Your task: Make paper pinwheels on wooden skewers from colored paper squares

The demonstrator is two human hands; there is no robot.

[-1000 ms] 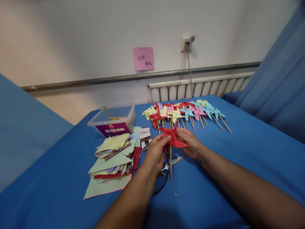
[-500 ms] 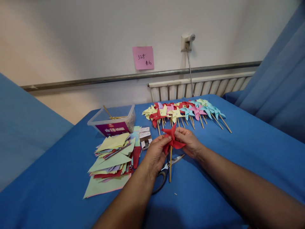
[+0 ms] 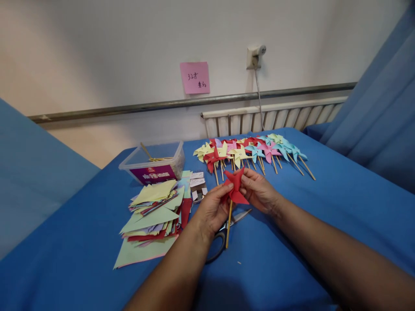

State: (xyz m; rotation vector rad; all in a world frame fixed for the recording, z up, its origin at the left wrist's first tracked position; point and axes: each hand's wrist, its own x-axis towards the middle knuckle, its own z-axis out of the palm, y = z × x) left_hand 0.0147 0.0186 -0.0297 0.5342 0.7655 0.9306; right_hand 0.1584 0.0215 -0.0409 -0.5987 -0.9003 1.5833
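Blue cloth [image 3: 292, 250] holds one tub [image 3: 152, 175], and my left hand [image 3: 214, 208] and right hand [image 3: 259, 190] pinch one red pinwheel [image 3: 237, 190], partly hiding the scissors [image 3: 241, 215].

Scissors [image 3: 223, 234] below hands [image 3: 212, 210] [image 3: 258, 190]; rightward cloth [image 3: 327, 190] free

Overall exposure: dim, soft indoor light.
Wall [image 3: 136, 47]: pale, warm toward the left, crossed by a broad diffuse grey shadow at upper left.
Right curtain [image 3: 376, 112]: dark in the lower folds; upper corner dimmed.
Tabletop [image 3: 311, 216]: saturated blue, low glare; dark shadow beneath the right forearm [image 3: 320, 242] and at bottom centre, consistent with light from above.
Scissor blades [image 3: 242, 214]: faint pale highlight.
Red pinwheel [image 3: 236, 190]: matte; fine creases soft.
Fingers [image 3: 252, 183]: slightly smeared detail.
Box label [image 3: 155, 173]: print indistinct.
Lens: wide-angle; forearms stretched toward the lower edges.
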